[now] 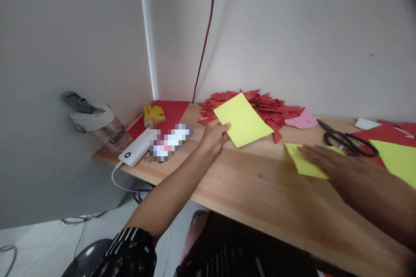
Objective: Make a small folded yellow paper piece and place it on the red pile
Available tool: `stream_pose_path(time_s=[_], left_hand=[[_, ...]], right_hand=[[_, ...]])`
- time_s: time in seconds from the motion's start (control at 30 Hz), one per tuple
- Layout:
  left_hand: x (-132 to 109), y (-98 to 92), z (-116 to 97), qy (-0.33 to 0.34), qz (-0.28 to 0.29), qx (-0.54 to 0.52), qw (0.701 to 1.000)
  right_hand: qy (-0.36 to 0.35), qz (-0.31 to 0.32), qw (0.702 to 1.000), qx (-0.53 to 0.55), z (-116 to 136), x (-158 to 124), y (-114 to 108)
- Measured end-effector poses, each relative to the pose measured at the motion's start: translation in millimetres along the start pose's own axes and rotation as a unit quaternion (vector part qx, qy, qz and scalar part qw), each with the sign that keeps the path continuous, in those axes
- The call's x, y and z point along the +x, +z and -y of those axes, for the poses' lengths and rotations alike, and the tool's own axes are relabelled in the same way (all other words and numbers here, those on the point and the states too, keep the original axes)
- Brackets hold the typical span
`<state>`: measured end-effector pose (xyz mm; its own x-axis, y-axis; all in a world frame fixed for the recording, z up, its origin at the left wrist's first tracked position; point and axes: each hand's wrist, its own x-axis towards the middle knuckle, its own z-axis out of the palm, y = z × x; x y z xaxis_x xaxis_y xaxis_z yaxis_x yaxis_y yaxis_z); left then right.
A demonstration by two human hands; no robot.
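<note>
Between the thumb and fingers of my left hand is a square of yellow paper, held up by its left corner above the table. My right hand is stretched out over a second yellow paper on the tabletop and partly covers it; its fingers are extended and slightly blurred. A pair of black-handled scissors lies just beyond the right hand. Behind the held sheet is a heap of folded red paper pieces, with a pink paper piece at its right end.
On the left of the wooden table are a clear bottle marked LUCKY, a white power bank with a cable, a phone and a yellow packet. More yellow paper lies at the right edge. A wall rises behind.
</note>
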<state>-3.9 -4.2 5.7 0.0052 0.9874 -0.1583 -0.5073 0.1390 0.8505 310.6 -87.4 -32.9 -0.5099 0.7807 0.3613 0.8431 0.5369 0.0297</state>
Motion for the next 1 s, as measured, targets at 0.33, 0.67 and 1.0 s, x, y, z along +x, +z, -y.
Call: stream_pose_path(time_s=[0.33,0.67,1.0], left_hand=[[-5.2,5.5,11.0,-0.025,0.011,0.021,0.999],[-8.0,4.5,17.5,-0.031,0.049,0.030,0.998],[-17.7,8.8,14.0,-0.062,0.028,0.052,0.996]], right_hand=[[0.028,-0.017,0.999,-0.007,15.4,31.2,-28.3],[-0.088,-0.135,0.985,0.068,58.9,77.5,3.5],[-0.093,-0.116,0.985,0.089,55.3,67.8,19.5]])
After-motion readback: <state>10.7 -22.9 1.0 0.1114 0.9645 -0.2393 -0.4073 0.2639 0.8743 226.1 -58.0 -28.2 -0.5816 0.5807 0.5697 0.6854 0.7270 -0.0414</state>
